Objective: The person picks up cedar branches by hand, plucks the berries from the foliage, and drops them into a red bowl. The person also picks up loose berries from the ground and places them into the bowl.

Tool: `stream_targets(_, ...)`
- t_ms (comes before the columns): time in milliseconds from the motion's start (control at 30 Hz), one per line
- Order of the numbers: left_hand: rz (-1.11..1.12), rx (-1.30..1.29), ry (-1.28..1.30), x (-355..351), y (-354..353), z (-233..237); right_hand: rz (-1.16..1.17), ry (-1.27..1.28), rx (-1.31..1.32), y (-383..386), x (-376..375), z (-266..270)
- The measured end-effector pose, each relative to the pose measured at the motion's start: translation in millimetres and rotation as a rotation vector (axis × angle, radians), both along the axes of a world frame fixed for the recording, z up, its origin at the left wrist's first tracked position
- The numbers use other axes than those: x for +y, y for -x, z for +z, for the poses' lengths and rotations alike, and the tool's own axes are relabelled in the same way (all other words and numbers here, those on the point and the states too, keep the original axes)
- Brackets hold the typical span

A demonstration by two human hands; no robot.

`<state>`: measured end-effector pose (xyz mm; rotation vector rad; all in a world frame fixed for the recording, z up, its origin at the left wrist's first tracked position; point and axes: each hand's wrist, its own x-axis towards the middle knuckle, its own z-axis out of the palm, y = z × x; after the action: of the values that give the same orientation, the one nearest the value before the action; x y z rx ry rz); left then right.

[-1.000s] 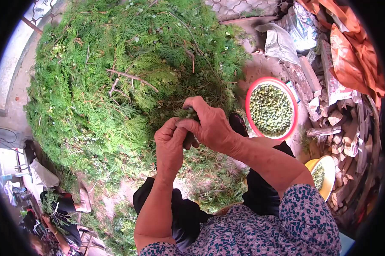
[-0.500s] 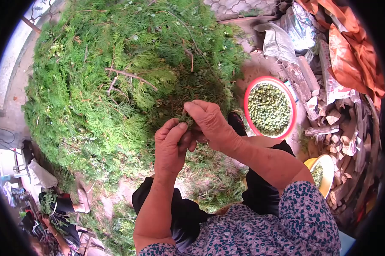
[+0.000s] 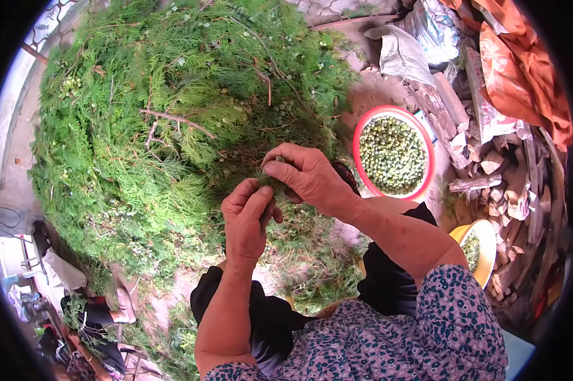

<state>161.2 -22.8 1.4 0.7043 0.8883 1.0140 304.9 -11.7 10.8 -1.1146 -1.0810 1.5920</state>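
Note:
Both my hands meet in front of a large heap of green conifer branches [image 3: 140, 140]. Thumb and fingers of my left hand [image 3: 247, 213] are pinched on a small green sprig [image 3: 269, 180]. My right hand [image 3: 305, 178] pinches the same sprig from the other side, its thumb and forefinger near my left fingertips. The fingers partly hide the sprig. To the right of my hands stands a red-rimmed basin [image 3: 432, 166] full of small green cones [image 3: 393, 155].
A yellow basin [image 3: 487, 254] with green pieces stands at the right, beside stacked firewood [image 3: 499, 209]. Sacks [image 3: 401, 57] and an orange tarp [image 3: 521, 76] lie at upper right. Another person's arm [image 3: 88, 355] and leg show at lower left, near a branch.
My right thumb and forefinger have shifted slightly on the sprig. The whole view has moved a little, so the heap and basins appear further left.

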Motion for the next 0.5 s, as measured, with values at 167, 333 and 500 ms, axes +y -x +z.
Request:
stream_targets(167,0.008,0.134,-0.105,-1,-2,-5,0.014,-0.226,-0.267,-6,-2,2)
stream_targets(333,-0.051,0.281,-0.132,-2,0,-6,-0.055,-0.178,-0.146,-8,-5,-9)
stream_targets(500,-0.111,0.287,-0.172,-3,-6,-8,-0.158,0.369,0.236,-27,-9,-14)
